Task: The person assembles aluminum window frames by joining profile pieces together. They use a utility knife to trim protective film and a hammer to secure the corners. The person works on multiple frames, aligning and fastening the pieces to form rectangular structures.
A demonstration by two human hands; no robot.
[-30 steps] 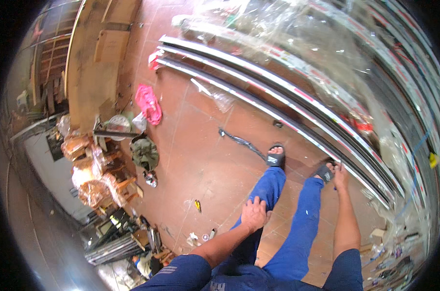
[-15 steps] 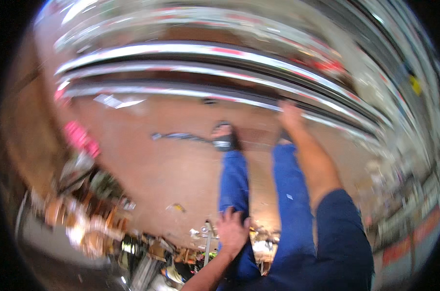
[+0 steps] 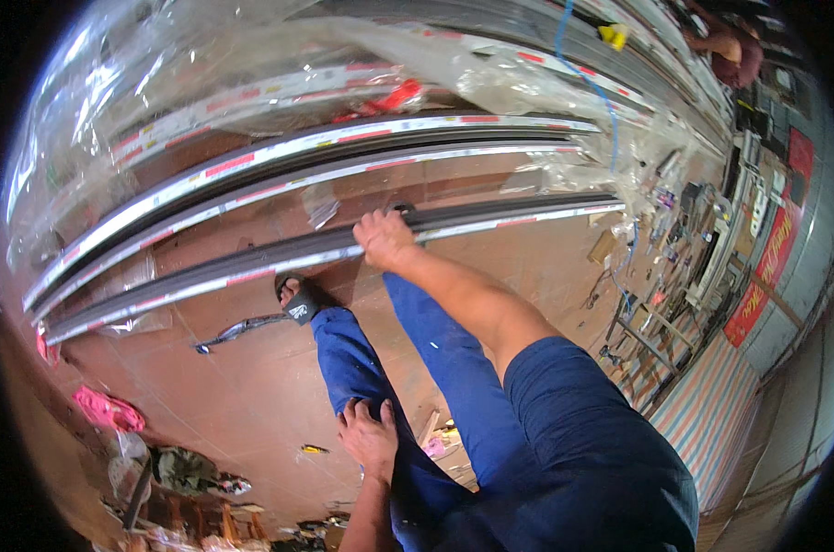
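My right hand [image 3: 384, 238] grips the nearest long dark bar [image 3: 490, 212], a profile with a white-and-red strip along its edge, with fingers over its top. The bar lies across the floor just beyond my feet. My left hand [image 3: 369, 436] rests on my left leg near the knee, fingers spread and holding nothing. Beyond the gripped bar, two similar bars [image 3: 279, 184] run side by side. My left foot, in a black sandal [image 3: 296, 301], is close to the bar's near edge; my right foot is hidden behind my right hand and arm.
Clear plastic sheeting [image 3: 104, 101] covers more bars at the back. A dark strap-like item [image 3: 242, 330], a pink cloth [image 3: 109, 408] and a small yellow tool [image 3: 315, 449] lie on the tiled floor. Clutter lines the right side [image 3: 665, 276]. Another person [image 3: 734, 55] is at the far right.
The nearest bar now lies farther from the other two, with floor showing between them. My right hand has come nearer with it. The view has turned; my left hand stays on my leg.
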